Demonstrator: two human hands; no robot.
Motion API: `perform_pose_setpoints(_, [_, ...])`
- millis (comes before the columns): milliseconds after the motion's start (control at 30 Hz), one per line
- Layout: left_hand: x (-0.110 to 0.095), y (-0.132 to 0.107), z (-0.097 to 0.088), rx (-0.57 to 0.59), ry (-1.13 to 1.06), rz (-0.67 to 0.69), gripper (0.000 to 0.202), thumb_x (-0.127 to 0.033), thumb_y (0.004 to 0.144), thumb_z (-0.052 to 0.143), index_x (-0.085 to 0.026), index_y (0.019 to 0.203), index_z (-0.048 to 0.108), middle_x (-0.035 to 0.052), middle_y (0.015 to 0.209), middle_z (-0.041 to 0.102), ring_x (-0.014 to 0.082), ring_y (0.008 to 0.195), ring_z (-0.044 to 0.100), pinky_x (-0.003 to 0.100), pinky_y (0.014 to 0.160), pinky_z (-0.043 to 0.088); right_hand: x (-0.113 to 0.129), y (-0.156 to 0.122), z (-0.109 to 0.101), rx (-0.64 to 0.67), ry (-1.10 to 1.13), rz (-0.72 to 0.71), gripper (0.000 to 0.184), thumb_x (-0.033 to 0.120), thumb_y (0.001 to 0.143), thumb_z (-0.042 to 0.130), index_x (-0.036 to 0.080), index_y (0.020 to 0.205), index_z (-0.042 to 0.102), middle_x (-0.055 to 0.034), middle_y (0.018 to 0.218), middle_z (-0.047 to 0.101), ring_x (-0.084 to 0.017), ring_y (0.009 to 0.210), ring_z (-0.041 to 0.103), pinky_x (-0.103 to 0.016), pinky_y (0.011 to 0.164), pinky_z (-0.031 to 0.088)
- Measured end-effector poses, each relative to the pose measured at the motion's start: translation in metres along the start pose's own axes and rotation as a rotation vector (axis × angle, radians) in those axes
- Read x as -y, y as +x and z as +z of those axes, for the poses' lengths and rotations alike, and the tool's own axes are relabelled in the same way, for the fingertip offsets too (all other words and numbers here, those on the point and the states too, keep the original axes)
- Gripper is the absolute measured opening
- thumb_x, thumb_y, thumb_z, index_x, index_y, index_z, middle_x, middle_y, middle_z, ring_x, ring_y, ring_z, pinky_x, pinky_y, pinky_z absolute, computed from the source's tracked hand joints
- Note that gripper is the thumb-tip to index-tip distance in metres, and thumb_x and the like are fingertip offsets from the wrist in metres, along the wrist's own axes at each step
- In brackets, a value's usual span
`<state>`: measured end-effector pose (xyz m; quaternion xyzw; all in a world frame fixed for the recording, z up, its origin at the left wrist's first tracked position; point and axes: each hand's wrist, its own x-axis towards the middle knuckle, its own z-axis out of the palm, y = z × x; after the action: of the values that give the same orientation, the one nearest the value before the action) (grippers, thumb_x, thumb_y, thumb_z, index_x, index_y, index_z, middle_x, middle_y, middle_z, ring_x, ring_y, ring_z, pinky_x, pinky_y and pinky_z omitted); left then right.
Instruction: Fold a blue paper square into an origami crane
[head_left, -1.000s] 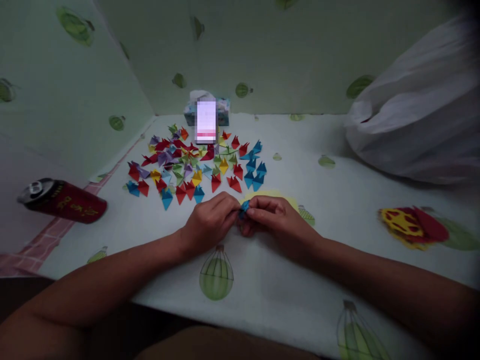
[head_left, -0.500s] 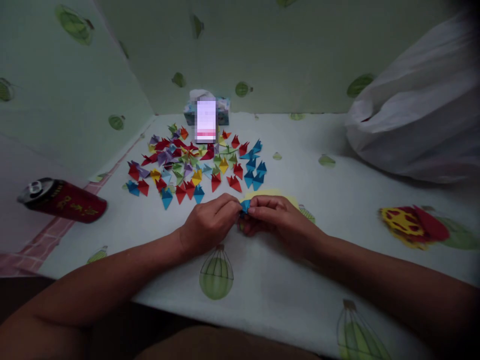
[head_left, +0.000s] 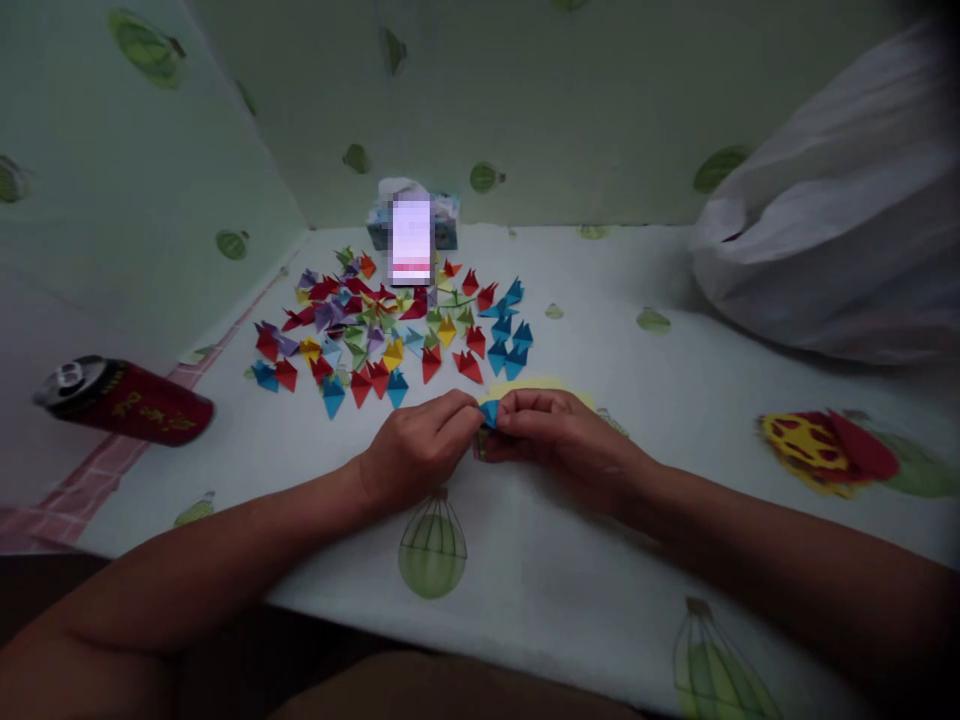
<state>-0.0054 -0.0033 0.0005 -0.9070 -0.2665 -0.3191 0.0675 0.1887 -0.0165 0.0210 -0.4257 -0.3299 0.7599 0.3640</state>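
Observation:
Between my two hands, just above the table, is a small piece of folded blue paper (head_left: 490, 413). My left hand (head_left: 424, 440) is closed, pinching its left side. From the right, my right hand (head_left: 559, 428) grips the other side between thumb and fingers. The fingers cover much of the paper, so its full shape is hidden. Pale yellow paper (head_left: 536, 385) lies on the table behind my right hand. Beyond my hands spread many folded paper cranes (head_left: 379, 325) in red, blue, yellow, green and purple, with several blue ones (head_left: 516, 360) at the right edge of the group.
A phone (head_left: 411, 238) with a blurred screen leans on a tissue box (head_left: 446, 222) at the back. A red drink can (head_left: 127, 400) stands at the left edge. To the right are a white plastic bag (head_left: 832, 230) and a red and yellow item (head_left: 825, 450).
The blue paper has turned slightly between my fingertips, and my right hand's lower fingers have shifted a little. Everything else stays in place.

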Motion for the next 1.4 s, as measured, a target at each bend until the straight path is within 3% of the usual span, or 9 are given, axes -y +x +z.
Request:
perform_pose_setpoints(367, [0.002,0.001,0.002,-0.032,-0.155,-0.095,0.012,-0.009,0.094,0.051,-0.016,0.092,0.060,0.0059,0.088,0.070,0.0138,0.081,0.068,0.024,0.069,0.057,0.000,0.001,-0.002,0.013,-0.001,0.000,0.024,0.028,0.060,0.083,0.016,0.064,0.062,0.0017,0.065,0.061,-0.012,0.068,0.059,-0.033,0.082,0.052])
perform_pose_setpoints(500, [0.005,0.002,0.001,-0.076,-0.393,-0.276,0.009,-0.007,0.091,0.056,-0.015,0.092,0.062,0.0076,0.091,0.070,0.0139,0.081,0.068,0.024,0.067,0.059,0.004,0.000,-0.002,-0.036,-0.070,0.008,0.024,0.031,0.061,0.080,0.017,0.065,0.061,-0.0002,0.064,0.063,-0.014,0.063,0.060,-0.032,0.074,0.051])
perform_pose_setpoints(700, [0.008,0.002,0.004,-0.105,-0.941,-0.638,0.003,-0.015,0.088,0.062,-0.015,0.088,0.060,0.0049,0.089,0.065,0.0113,0.068,0.069,0.022,0.058,0.062,0.008,0.001,-0.004,-0.128,-0.253,-0.123,0.011,0.026,0.069,0.064,0.019,0.065,0.056,-0.0005,0.059,0.060,-0.012,0.053,0.053,-0.025,0.054,0.040])
perform_pose_setpoints(867, [0.008,0.005,0.005,-0.091,-1.045,-0.731,0.007,-0.019,0.084,0.067,-0.015,0.085,0.061,0.0029,0.081,0.067,0.0118,0.065,0.069,0.022,0.059,0.062,0.003,0.004,-0.005,-0.171,-0.349,-0.165,0.009,0.024,0.073,0.059,0.020,0.072,0.051,0.0019,0.059,0.057,-0.011,0.052,0.051,-0.025,0.052,0.037])
perform_pose_setpoints(1033, [0.007,0.005,0.004,-0.029,-1.037,-0.852,0.009,-0.021,0.083,0.068,-0.015,0.084,0.061,0.0002,0.069,0.069,0.0114,0.056,0.069,0.020,0.055,0.059,-0.002,0.004,-0.009,-0.095,-0.588,-0.424,0.010,0.024,0.080,0.060,0.021,0.089,0.055,0.0021,0.073,0.055,-0.014,0.065,0.052,-0.028,0.060,0.040])
perform_pose_setpoints(1167, [0.007,0.004,0.004,-0.015,-1.146,-0.930,0.014,-0.024,0.082,0.070,-0.016,0.086,0.060,-0.0001,0.068,0.070,0.0134,0.060,0.071,0.023,0.058,0.061,-0.002,0.004,-0.010,-0.026,-0.884,-0.596,0.007,0.025,0.086,0.061,0.019,0.083,0.062,-0.0031,0.082,0.061,-0.017,0.076,0.055,-0.030,0.069,0.042])
perform_pose_setpoints(1400, [0.011,0.004,0.009,-0.043,-1.415,-1.086,0.021,-0.025,0.079,0.075,-0.016,0.084,0.057,-0.0013,0.072,0.070,0.0125,0.067,0.071,0.028,0.069,0.063,-0.006,0.004,-0.013,-0.050,-1.101,-0.876,0.014,0.014,0.091,0.055,0.020,0.078,0.056,-0.0046,0.079,0.059,-0.018,0.075,0.056,-0.031,0.069,0.044])
